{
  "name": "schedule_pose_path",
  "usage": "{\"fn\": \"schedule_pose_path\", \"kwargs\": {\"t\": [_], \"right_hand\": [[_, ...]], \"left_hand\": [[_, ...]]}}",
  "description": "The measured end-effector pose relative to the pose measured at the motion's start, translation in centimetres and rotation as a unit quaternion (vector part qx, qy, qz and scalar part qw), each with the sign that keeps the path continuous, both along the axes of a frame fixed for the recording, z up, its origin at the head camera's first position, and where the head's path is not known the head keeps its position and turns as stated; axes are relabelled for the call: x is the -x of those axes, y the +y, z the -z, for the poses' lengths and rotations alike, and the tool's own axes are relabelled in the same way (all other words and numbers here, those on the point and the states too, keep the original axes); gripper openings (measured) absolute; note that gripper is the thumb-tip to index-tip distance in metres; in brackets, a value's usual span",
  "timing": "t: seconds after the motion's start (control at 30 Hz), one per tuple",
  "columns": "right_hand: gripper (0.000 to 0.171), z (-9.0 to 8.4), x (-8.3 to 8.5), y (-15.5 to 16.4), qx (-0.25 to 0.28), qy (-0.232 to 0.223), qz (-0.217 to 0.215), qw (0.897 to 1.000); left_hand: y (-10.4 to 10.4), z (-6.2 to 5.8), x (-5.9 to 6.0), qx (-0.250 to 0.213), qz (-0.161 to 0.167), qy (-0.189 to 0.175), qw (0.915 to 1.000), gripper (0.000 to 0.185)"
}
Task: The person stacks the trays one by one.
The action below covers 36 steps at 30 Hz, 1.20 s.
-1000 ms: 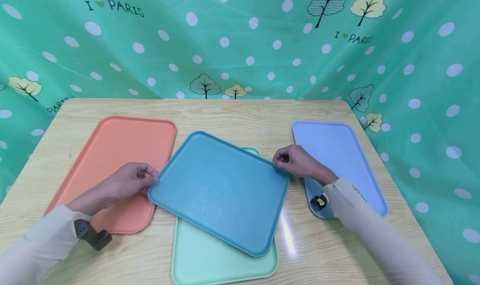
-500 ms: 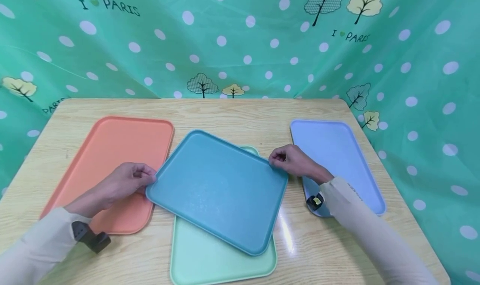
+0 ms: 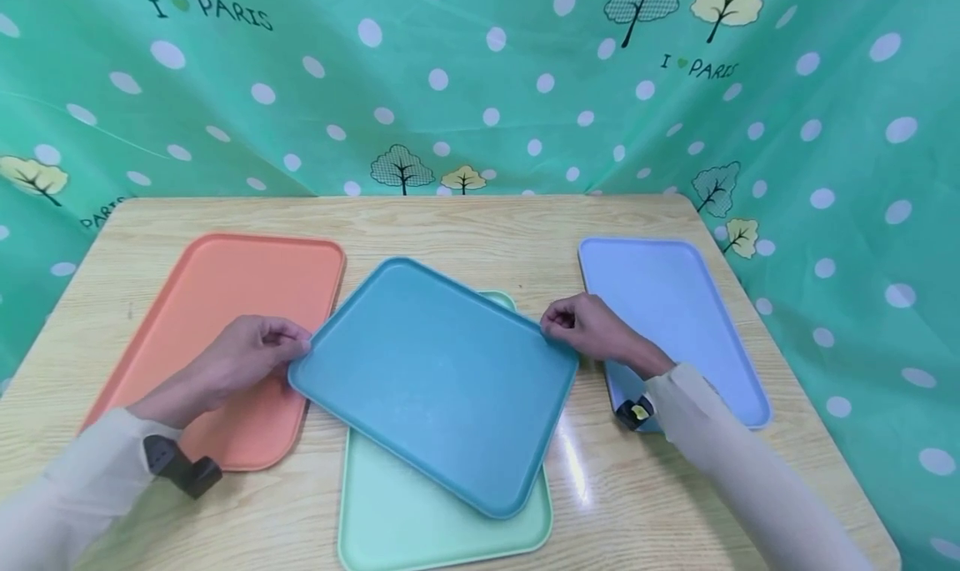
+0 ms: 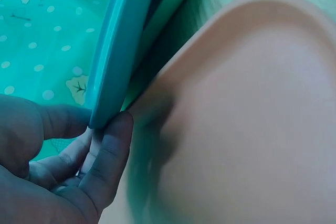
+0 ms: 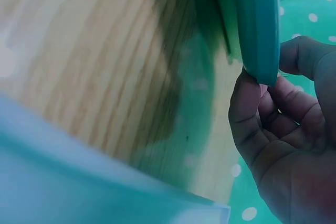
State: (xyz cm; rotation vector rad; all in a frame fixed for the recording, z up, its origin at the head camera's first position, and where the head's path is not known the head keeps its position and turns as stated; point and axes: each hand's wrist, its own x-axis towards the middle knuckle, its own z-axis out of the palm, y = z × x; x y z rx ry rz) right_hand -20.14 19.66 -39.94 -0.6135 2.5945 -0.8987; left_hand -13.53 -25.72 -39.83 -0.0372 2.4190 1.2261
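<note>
Teal tray (image 3: 435,383) is positioned askew over the pale green tray (image 3: 420,521), between the coral tray (image 3: 258,283) and lavender tray (image 3: 663,296). Left hand (image 3: 255,350) and right hand (image 3: 590,327) pinch its opposite rims, fingers (image 4: 112,153) nearly together.

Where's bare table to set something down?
Free on the wood-grain table: back strip along the dotted green cloth; front right, between the mint-green rectangular tray and pale right sleeve. Crowded: centre, where left hand and right hand hold the teal rectangular tray over the mint one.
</note>
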Motion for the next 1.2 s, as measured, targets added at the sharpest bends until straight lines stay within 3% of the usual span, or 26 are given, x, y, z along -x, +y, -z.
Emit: {"fn": "schedule_pose_path", "kwargs": {"t": [0.4, 0.8, 1.2], "right_hand": [[0.014, -0.8, -3.4, 1.1, 0.009, -0.015, 0.025, 1.000], [0.013, -0.9, -7.7, 1.5, 0.020, -0.071, 0.059, 0.996], [0.013, -0.6, -10.8, 1.2, 0.086, -0.170, 0.081, 0.978]], "left_hand": [[0.8, -1.1, 2.4, 0.045, 0.035, 0.039, 0.9976, 0.029], [2.3, -2.1, 5.3, 0.083, 0.084, 0.065, 0.9908, 0.019], [3.8, -2.2, 7.4, 0.088, 0.110, 0.062, 0.9881, 0.021]]}}
